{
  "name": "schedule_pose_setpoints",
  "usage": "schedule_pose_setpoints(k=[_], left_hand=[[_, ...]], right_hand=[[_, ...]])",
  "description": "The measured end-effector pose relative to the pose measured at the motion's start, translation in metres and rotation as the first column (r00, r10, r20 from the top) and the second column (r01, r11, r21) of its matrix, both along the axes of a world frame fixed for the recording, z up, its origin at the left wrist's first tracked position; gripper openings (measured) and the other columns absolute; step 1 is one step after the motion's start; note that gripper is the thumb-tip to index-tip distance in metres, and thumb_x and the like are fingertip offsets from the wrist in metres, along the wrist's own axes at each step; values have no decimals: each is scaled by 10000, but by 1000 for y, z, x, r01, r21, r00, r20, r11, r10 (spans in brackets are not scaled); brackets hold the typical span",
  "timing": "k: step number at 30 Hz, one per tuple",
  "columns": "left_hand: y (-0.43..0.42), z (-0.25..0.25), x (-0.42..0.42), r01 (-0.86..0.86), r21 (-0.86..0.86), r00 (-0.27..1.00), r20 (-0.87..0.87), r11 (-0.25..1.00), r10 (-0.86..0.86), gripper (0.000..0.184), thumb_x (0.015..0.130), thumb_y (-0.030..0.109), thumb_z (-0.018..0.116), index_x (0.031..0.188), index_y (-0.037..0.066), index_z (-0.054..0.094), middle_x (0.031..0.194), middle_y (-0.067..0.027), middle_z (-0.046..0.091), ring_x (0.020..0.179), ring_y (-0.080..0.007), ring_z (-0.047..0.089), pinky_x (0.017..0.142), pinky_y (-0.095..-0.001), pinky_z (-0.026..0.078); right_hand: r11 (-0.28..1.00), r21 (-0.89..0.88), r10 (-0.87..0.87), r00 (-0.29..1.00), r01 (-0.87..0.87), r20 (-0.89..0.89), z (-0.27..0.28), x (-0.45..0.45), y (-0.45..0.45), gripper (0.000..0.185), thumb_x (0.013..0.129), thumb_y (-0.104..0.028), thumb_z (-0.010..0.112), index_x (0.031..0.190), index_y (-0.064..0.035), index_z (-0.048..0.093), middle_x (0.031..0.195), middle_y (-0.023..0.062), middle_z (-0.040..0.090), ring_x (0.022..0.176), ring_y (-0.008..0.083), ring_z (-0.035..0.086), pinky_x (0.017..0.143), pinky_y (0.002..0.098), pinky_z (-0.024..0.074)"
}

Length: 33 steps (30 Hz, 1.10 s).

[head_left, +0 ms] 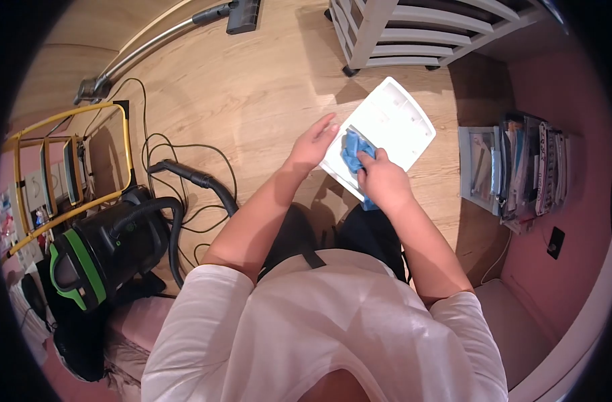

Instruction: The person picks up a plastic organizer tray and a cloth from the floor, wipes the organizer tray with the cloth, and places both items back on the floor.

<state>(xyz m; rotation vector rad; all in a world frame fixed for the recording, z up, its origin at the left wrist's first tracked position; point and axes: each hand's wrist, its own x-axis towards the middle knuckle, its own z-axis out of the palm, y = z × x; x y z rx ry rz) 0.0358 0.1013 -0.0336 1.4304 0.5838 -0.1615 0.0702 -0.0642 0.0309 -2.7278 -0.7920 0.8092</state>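
Observation:
A shallow white plastic tray (pixel 401 127) with a raised rim lies at an angle in front of my knees. My left hand (pixel 311 144) is at its left edge, fingers stretched out and apart, the fingertips by the rim. A crumpled blue cloth (pixel 355 149) is on the tray's near left part. My right hand (pixel 385 179) presses on the cloth with bent fingers closed on it. More blue cloth shows below that hand, at the near edge of the tray. Part of the tray's near side is hidden by my right hand.
A white slatted rolling cart (pixel 413 37) stands ahead. To the left are a black and green vacuum cleaner (pixel 111 248), its hose and cord, and a yellow folding ladder (pixel 128 144). A vacuum floor head (pixel 243 17) lies further off. Clear bins (pixel 479 164) with papers stand right.

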Motion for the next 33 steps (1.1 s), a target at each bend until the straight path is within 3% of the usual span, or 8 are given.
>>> schedule_pose_setpoints(k=[2,8,15,18,22,26,30,33], left_hand=[[-6,17,-11,-114,-59,991,-70,992,110,391,948,300,471,1233,38,524,1101,-63,589,1002,-116,519,872,-241,405],[-6,-6,-14,-166,-359,983,10,919,182,390,964,300,427,1099,-36,572,977,-80,615,868,-133,560,783,-245,437],[-7,-11,1,-109,-335,993,6,936,118,392,962,313,426,1063,-29,589,924,-78,624,845,-130,557,782,-248,428],[0,-10,5,-88,-272,996,-50,958,78,409,954,336,435,1060,-25,596,935,-85,627,856,-145,560,793,-261,428],[21,-19,26,-27,-272,991,-131,962,-9,460,947,389,421,1087,-16,589,1014,-116,614,958,-179,546,867,-294,404],[27,-11,35,-142,-303,989,-77,942,124,515,949,438,373,1141,-2,560,1168,-160,545,1119,-225,465,961,-334,344],[26,-24,26,-202,-224,979,-50,953,196,530,950,453,351,1174,11,538,1226,-169,500,1167,-242,420,997,-344,304],[26,-26,25,-180,-171,983,-58,969,172,522,954,451,347,1159,13,544,1166,-145,532,1096,-221,462,954,-328,338]], right_hand=[[998,58,17,994,-24,106,-17,-9,5,298,804,-152,536,1087,-168,628,1064,112,560,762,294,622,671,415,508],[937,294,210,977,-191,-35,-58,3,24,274,790,-127,534,1027,-179,661,1099,104,540,830,288,609,729,387,496],[979,152,174,951,-139,-254,-46,28,28,313,839,-127,467,1090,-200,639,1162,119,508,1019,315,553,874,388,451],[980,138,169,959,-140,-227,-44,28,31,338,811,-106,487,1104,-186,636,1130,127,520,973,301,571,848,385,452],[933,-204,200,897,-298,-395,-18,36,20,329,805,-151,524,1118,-142,623,1204,127,495,1040,319,547,892,387,448],[989,149,50,977,-20,-205,-4,26,15,251,783,-155,569,1018,-91,629,1203,150,492,989,321,567,839,400,474],[928,349,-130,991,133,-33,-29,20,43,295,796,-139,569,1085,-86,547,980,157,577,881,329,579,798,400,464],[932,341,-133,991,124,4,-47,21,46,295,809,-139,547,1102,-108,539,914,166,582,931,337,558,792,418,458]])
